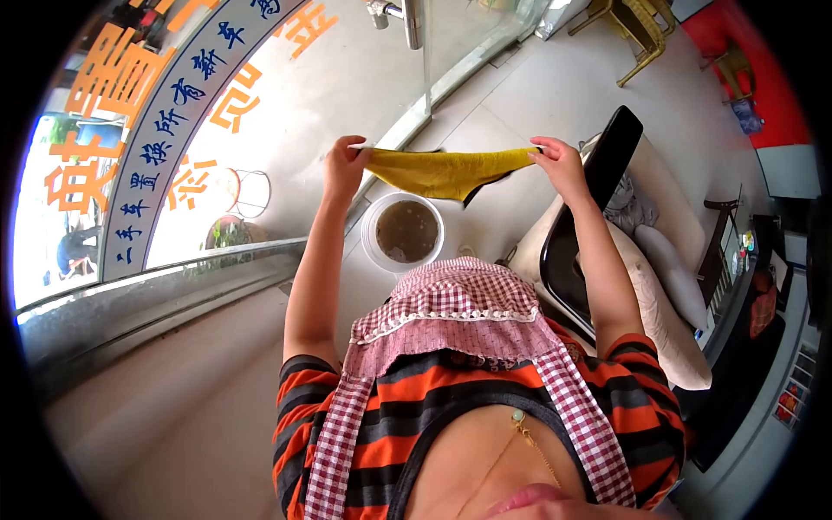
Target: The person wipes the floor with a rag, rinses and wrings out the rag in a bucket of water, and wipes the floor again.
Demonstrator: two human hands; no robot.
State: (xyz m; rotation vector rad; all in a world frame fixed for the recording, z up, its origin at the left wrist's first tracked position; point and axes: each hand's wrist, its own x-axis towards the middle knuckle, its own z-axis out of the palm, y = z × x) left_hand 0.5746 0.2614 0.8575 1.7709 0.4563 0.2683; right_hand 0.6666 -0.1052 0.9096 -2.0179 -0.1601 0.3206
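A yellow cloth (442, 172) with a dark underside hangs stretched between my two hands, sagging a little in the middle. Its left end is pinched by my left hand (345, 166), fingers closed. At the other end my right hand (562, 165) grips the corner between thumb and fingers. Below the cloth, a white bucket (368, 234) stands on the floor with murky brown water (406, 231) in it. The cloth is held above and beyond the bucket, apart from the water.
On my left is a glass door (295, 104) with lettering and a metal handle (412, 24). A black-edged sofa (620, 156) with pale cushions (663, 295) stands close on my right. Farther off are a gold-coloured chair (637, 35) and a red wall panel (763, 78).
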